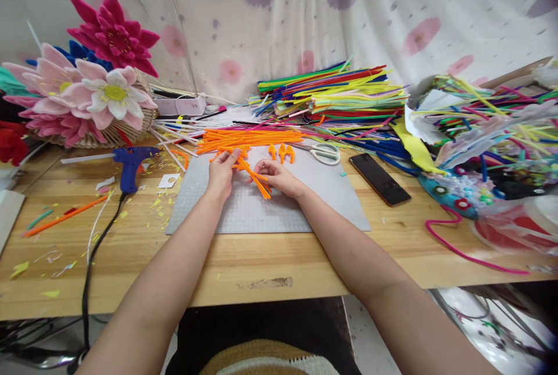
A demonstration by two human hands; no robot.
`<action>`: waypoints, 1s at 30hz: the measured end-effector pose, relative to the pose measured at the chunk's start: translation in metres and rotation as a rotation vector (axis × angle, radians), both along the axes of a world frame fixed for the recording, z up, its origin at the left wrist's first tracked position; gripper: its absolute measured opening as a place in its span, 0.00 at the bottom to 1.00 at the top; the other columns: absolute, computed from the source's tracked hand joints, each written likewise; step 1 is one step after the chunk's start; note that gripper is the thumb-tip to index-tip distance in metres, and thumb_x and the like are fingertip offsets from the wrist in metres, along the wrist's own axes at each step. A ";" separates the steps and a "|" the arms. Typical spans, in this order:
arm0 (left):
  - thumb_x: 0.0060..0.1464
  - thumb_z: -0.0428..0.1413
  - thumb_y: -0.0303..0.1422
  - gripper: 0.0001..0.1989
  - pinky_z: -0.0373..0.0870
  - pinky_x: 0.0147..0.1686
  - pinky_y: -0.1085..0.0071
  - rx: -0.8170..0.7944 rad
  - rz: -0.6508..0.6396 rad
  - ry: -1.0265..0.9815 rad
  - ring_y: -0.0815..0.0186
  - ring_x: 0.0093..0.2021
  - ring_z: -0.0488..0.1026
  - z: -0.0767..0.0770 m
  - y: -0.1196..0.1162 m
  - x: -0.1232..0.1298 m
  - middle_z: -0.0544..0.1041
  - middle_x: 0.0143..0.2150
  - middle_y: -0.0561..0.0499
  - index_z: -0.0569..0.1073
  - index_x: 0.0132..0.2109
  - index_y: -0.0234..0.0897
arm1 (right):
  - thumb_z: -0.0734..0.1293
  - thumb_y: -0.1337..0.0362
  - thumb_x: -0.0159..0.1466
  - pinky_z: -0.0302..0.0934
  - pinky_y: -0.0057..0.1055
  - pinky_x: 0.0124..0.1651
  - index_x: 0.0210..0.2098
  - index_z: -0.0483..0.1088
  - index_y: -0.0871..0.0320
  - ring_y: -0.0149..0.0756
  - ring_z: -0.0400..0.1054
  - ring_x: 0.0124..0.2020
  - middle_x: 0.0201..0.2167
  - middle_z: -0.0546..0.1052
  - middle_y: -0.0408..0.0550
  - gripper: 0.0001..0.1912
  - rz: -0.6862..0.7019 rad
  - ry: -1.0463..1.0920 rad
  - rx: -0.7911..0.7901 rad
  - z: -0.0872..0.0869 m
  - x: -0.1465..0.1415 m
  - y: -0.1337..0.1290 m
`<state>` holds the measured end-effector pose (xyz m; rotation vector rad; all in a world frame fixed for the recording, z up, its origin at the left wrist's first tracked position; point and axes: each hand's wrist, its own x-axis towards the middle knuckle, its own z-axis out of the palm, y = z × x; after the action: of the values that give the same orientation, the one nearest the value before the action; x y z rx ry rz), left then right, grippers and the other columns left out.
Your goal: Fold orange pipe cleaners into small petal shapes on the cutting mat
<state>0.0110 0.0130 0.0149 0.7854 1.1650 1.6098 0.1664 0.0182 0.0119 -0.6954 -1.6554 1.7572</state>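
Note:
Orange pipe cleaners [258, 182] stretch between my two hands over the grey cutting mat [279, 215], their ends pointing down to the right. My left hand [222, 172] is closed on the left part of them. With thumb and fingers together, my right hand [278, 176] pinches them near the right ends. Behind the hands lies a pile of straight orange pipe cleaners [248, 138]. Several small bent orange pieces [282, 152] rest on the mat beyond my right hand, and scissors with white handles [326, 154] lie beside them.
A blue glue gun [129, 163] with a black cord stands on the left, near scattered yellow scraps. A phone [379, 179] lies right of the mat. Bundles of coloured pipe cleaners [331, 93] line the back. Fuzzy flowers [115, 93] fill the back left.

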 end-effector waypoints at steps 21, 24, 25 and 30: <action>0.45 0.60 0.33 0.08 0.68 0.28 0.77 -0.109 -0.188 -0.138 0.72 0.28 0.71 0.011 -0.001 0.002 0.75 0.28 0.51 0.71 0.29 0.32 | 0.59 0.55 0.60 0.49 0.24 0.23 0.24 0.55 0.56 0.25 0.52 0.19 0.17 0.59 0.36 0.14 -0.326 -0.216 0.085 -0.004 -0.018 0.000; 0.46 0.59 0.32 0.07 0.67 0.28 0.77 -0.105 -0.125 -0.120 0.72 0.27 0.72 0.014 0.000 0.002 0.74 0.26 0.52 0.70 0.29 0.33 | 0.59 0.56 0.59 0.49 0.24 0.23 0.24 0.55 0.56 0.25 0.52 0.19 0.17 0.59 0.37 0.13 -0.322 -0.221 0.137 -0.005 -0.018 0.000; 0.47 0.59 0.32 0.07 0.67 0.27 0.77 -0.107 -0.081 -0.131 0.73 0.26 0.71 0.014 0.000 0.002 0.74 0.25 0.53 0.70 0.29 0.34 | 0.59 0.56 0.59 0.49 0.24 0.24 0.24 0.55 0.56 0.26 0.52 0.20 0.18 0.59 0.37 0.13 -0.305 -0.240 0.187 -0.005 -0.018 -0.001; 0.47 0.59 0.33 0.07 0.64 0.23 0.77 -0.122 0.081 -0.186 0.74 0.21 0.70 0.013 0.002 0.002 0.71 0.22 0.56 0.69 0.29 0.35 | 0.59 0.60 0.59 0.48 0.25 0.30 0.22 0.56 0.58 0.26 0.54 0.24 0.20 0.61 0.39 0.12 -0.235 -0.446 0.531 -0.001 -0.020 -0.009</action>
<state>0.0127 0.0152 0.0284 0.5050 1.1599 1.6235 0.1463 0.0094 0.0108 -1.0166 -2.1137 0.9710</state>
